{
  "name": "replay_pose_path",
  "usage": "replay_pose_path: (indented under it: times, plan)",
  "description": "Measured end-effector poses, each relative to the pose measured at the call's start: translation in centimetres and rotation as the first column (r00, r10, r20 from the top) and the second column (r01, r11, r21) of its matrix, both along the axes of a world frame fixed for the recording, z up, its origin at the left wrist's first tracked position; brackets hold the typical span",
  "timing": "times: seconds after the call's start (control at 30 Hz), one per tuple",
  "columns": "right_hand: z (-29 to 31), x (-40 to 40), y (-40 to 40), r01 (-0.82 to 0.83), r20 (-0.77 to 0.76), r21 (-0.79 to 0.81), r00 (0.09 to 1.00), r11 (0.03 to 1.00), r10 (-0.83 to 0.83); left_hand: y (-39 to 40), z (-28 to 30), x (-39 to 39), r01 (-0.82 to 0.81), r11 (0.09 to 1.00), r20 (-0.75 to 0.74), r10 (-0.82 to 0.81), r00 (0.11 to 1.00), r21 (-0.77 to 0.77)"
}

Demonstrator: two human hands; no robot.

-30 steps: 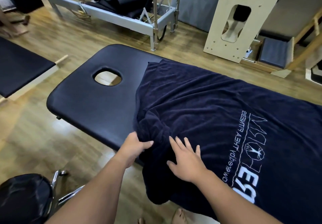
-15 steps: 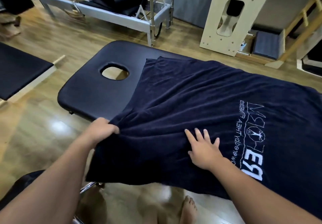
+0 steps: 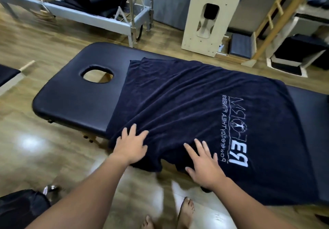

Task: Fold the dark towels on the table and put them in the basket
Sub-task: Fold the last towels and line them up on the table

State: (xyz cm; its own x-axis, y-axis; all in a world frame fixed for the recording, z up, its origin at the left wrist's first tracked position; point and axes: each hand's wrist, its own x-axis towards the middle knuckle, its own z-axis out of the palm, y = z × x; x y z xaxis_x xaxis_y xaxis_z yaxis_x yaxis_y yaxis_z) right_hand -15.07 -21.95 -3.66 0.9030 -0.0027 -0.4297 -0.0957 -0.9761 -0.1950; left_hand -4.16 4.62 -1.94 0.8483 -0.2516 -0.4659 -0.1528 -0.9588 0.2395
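The dark towel [image 3: 204,114] lies spread on the black padded tabletop [image 3: 74,104], its near edge hanging over the side. The left hand [image 3: 131,146] and right hand [image 3: 204,166] press flat on it, fingers straight and spread, grasping nothing.

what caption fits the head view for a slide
Both hands, left hand and right hand, press flat on a dark towel spread over a massage table.
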Motion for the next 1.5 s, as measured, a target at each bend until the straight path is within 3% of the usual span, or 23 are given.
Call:
replay_pose_path:
  times: [0.1, 0.17, 0.27, 0.43, 0.53, 0.67, 0.77, 0.9, 1.03, 1.2, 1.5]
  plan:
    - [-0.6, -1.6, -3.6, 0.331, -0.065, -0.09, 0.939, 0.939, -0.338, -4.4, -1.0, -0.4, 0.067, 0.997, -0.177, -0.058, 0.983, 0.046]
    - [-1.4, -3.5, -6.9, 0.412, -0.079, -0.188, 0.898, 0.892, -0.432, -6.4, -1.7, -0.4, 0.078, 0.992, -0.205, -0.057, 0.977, 0.097]
    - [-1.9, -6.0, -10.7, 0.379, 0.0, -0.318, 0.917, 0.869, -0.4, -7.1, -2.4, 0.6, 0.054, 0.991, -0.206, -0.028, 0.978, 0.121]
    - [-2.8, -7.6, -12.7, 0.275, 0.195, -0.344, 0.956, 0.898, -0.218, -7.2, -2.8, 1.4, 0.061, 0.99, -0.137, -0.044, 0.99, 0.128]
    - [-2.1, -7.1, -12.3, 0.277, 0.225, -0.325, 0.951, 0.904, -0.211, -7.2, -2.9, 1.2, 0.038, 0.99, 0.019, -0.041, 0.999, 0.137]
    - [0.5, -3.0, -12.3, 0.382, 0.228, -0.231, 0.915, 0.895, -0.332, -7.9, -2.4, 2.6, -0.107, 0.994, 0.266, 0.101, 0.959, 0.011]
    - [1.0, 1.4, -12.0, 0.383, 0.172, -0.132, 0.917, 0.914, -0.36, -8.5, -2.1, 5.1, -0.213, 0.976, 0.127, 0.205, 0.97, 0.054]
    - [-0.1, 7.7, -11.7, 0.348, 0.025, -0.034, 0.937, 0.937, -0.347, -8.1, -3.0, 8.9, -0.175, 0.973, -0.062, 0.186, 0.981, 0.153]
    - [-1.4, 14.4, -12.2, 0.308, -0.058, -0.044, 0.949, 0.95, -0.31, -7.8, -3.9, 12.2, -0.066, 0.975, -0.007, 0.069, 0.998, 0.213]
    - [-2.4, 19.7, -13.7, 0.307, -0.049, -0.074, 0.949, 0.949, -0.311, -9.3, -4.0, 17.4, -0.077, 0.988, -0.004, 0.078, 0.997, 0.132]
    - [-2.4, 25.9, -16.8, 0.324, -0.06, -0.065, 0.943, 0.944, -0.327, -12.1, -3.2, 25.5, 0.002, 0.985, -0.072, 0.01, 0.997, 0.172]
